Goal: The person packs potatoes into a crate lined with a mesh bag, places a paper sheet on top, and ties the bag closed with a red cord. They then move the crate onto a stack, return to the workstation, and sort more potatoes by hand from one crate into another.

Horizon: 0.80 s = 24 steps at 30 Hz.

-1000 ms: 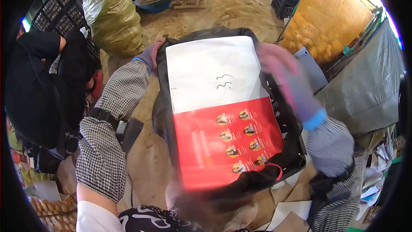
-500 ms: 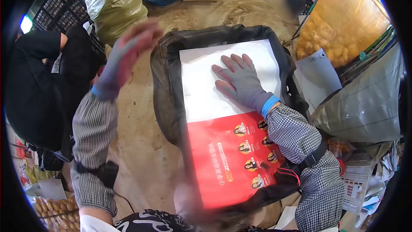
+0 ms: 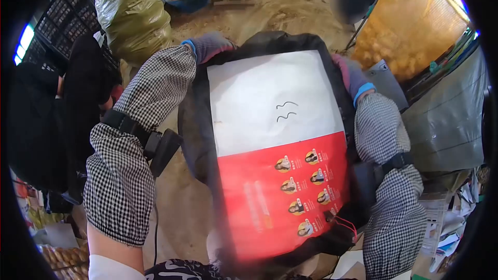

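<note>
A black cloth-like bag (image 3: 194, 145) with a raised, crumpled rim lies in front of me. Inside it lie a white sheet (image 3: 249, 83) and a red printed sheet (image 3: 259, 176) with small round portraits. Two dark wavy lines (image 3: 286, 111) show on the white sheet. At the far left corner, my left hand (image 3: 215, 46), in a grey-and-pink glove, closes on the bag's rim, its fingertips partly hidden. My right hand (image 3: 353, 77), gloved alike, closes round the right rim; its fingers are partly out of sight.
A person in dark clothes (image 3: 36, 124) is close on my left. Beyond stand a shiny yellow sack (image 3: 132, 15) and a blue basin (image 3: 187, 1). On the right are an orange mesh bag (image 3: 410, 21) with round contents and a grey tarp (image 3: 446, 119). Dark crates (image 3: 67, 15) line the back left.
My right hand has left the white sheet for the bag's right rim, uncovering the wavy lines. My left hand has come down from the air onto the far left corner.
</note>
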Each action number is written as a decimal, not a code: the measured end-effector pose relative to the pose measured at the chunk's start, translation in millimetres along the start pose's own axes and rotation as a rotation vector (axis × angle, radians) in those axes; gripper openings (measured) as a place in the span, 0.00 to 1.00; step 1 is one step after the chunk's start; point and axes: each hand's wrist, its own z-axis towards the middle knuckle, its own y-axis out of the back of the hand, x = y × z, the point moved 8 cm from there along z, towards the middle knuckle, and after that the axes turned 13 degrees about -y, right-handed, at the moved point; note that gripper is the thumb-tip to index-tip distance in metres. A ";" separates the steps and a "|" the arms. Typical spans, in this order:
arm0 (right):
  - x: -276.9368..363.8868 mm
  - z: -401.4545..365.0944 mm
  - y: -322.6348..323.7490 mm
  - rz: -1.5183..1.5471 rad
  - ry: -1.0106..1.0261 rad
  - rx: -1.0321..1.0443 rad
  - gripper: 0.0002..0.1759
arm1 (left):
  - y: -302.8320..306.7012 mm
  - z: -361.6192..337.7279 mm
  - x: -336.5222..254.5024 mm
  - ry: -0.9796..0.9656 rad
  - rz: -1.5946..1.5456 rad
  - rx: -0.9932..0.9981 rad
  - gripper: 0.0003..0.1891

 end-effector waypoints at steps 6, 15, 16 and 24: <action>-5.6 45.0 9.6 0.934 -0.017 -0.020 0.15 | 30.0 -44.5 -26.8 0.388 -0.887 -0.860 0.04; 16.0 -2.9 25.0 0.119 -0.120 -0.188 0.25 | 29.5 -75.8 -156.1 0.460 -0.137 -0.536 0.24; -1.5 2.5 10.3 0.216 -0.236 -0.090 0.25 | 45.8 -77.0 -158.4 0.453 0.212 -0.536 0.25; 21.8 22.0 -1.0 0.271 -0.018 -0.158 0.20 | -5.9 -130.4 -62.5 0.747 -0.770 -0.860 0.22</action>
